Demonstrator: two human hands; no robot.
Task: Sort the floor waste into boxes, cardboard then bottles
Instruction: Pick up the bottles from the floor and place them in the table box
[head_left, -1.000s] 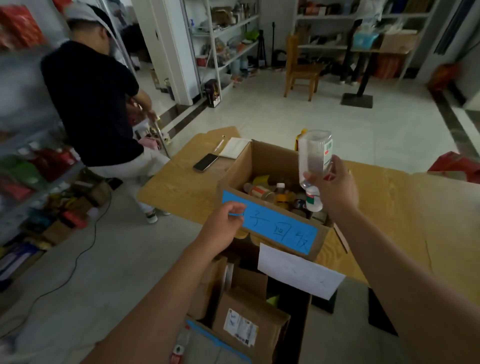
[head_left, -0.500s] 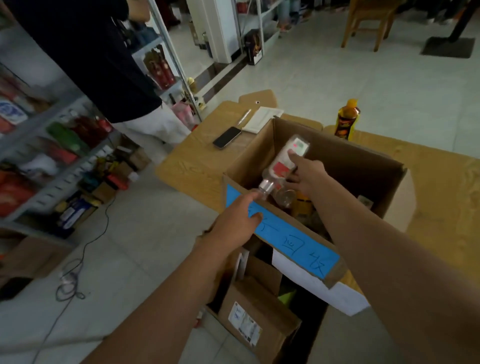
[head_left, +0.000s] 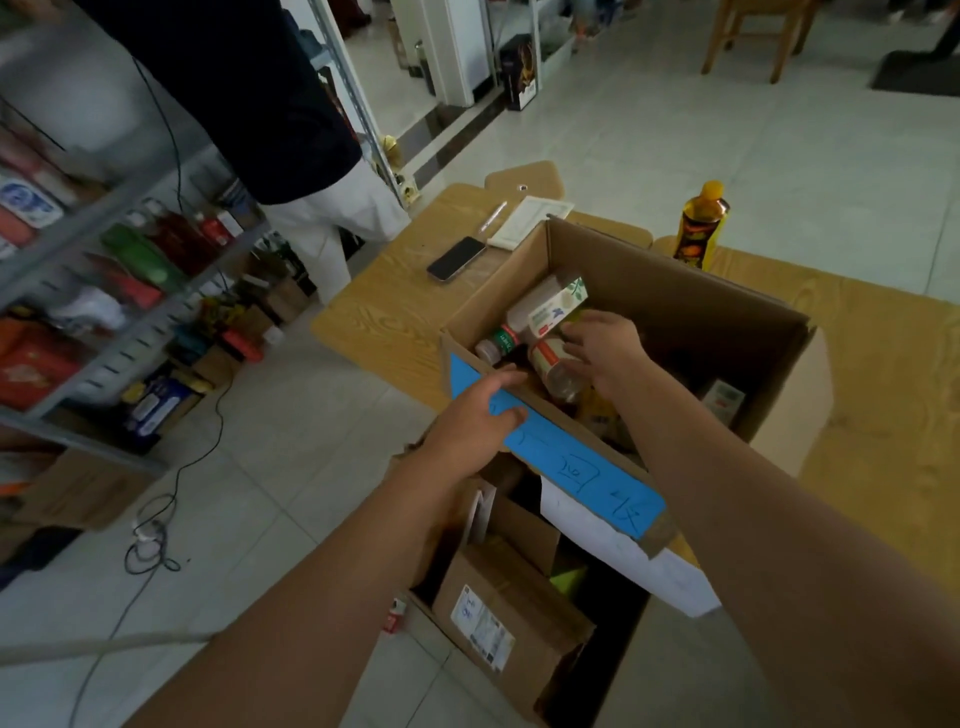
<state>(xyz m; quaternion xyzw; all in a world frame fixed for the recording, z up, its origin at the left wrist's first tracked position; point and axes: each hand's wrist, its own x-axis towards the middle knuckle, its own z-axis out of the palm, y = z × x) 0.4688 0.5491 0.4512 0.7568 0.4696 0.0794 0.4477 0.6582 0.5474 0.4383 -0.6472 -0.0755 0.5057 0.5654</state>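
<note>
An open cardboard box (head_left: 691, 312) with a blue label stands on the wooden table (head_left: 395, 306) and holds several bottles. My left hand (head_left: 475, 421) grips its near rim at the blue label, thumb outside and fingers over the edge. My right hand (head_left: 605, 348) is inside the box with fingers spread, resting on the bottle pile. A clear bottle with a white and green label (head_left: 553, 304) lies at its fingertips, on top of the others. Below the table, a second box on the floor (head_left: 613, 670) holds flattened cardboard (head_left: 498, 608).
An orange-capped bottle (head_left: 698, 228) stands on the table behind the box. A phone (head_left: 456, 258), notebook (head_left: 530, 221) and pen (head_left: 492, 215) lie on the table's far left. A person (head_left: 311, 208) stands by stocked shelves (head_left: 119, 260) at left. A cable (head_left: 156, 530) trails across the floor.
My right hand carried the clear bottle down from above the box into it and let it go on the pile. My left hand has kept hold of the box rim.
</note>
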